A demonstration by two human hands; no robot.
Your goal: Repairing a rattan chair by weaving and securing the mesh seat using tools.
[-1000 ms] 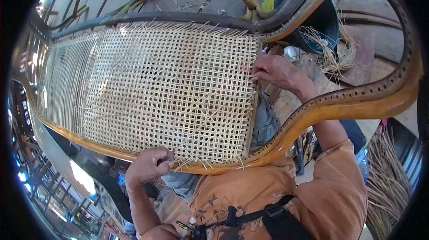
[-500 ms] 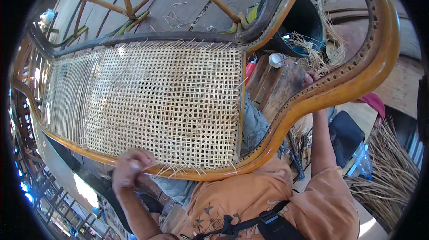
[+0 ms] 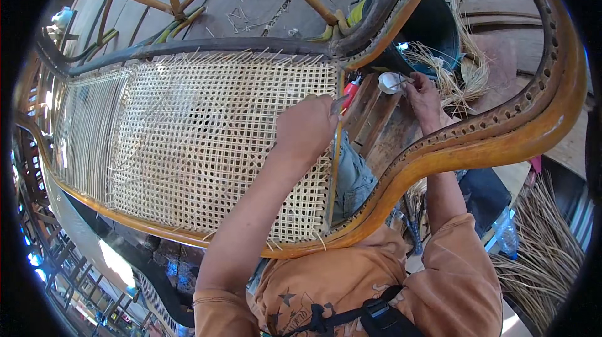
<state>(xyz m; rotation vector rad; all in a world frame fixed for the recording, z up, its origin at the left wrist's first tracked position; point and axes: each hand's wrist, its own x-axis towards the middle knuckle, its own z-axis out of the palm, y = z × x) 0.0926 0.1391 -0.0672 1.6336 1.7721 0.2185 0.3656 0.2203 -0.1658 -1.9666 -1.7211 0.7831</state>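
Note:
My left hand [image 3: 307,125] is closed over the right part of the woven cane seat [image 3: 207,142]. A small greyish tip sticks out beyond its fingers towards a red tube-shaped thing [image 3: 350,95]; what it belongs to is hidden. Beyond the seat's right edge, my right hand [image 3: 425,97] pinches a thin stick-like piece [image 3: 406,81] at the rim of a small white cup [image 3: 389,83]. Loose cane ends poke up along the seat's far edge. The seat sits in a rattan frame [image 3: 470,150], whose curved right side has a row of holes.
A dark bucket [image 3: 433,26] with cane strands stands beyond the cup. Wooden boards [image 3: 370,114] lie under the cup. Bundled cane strips [image 3: 542,243] and a clear plastic bottle [image 3: 505,233] are at the right. Crossed rattan poles [image 3: 179,7] stand at the far left.
My left hand has moved from the seat's near edge up and right across the weave. My right hand has come out from behind the frame to the white cup.

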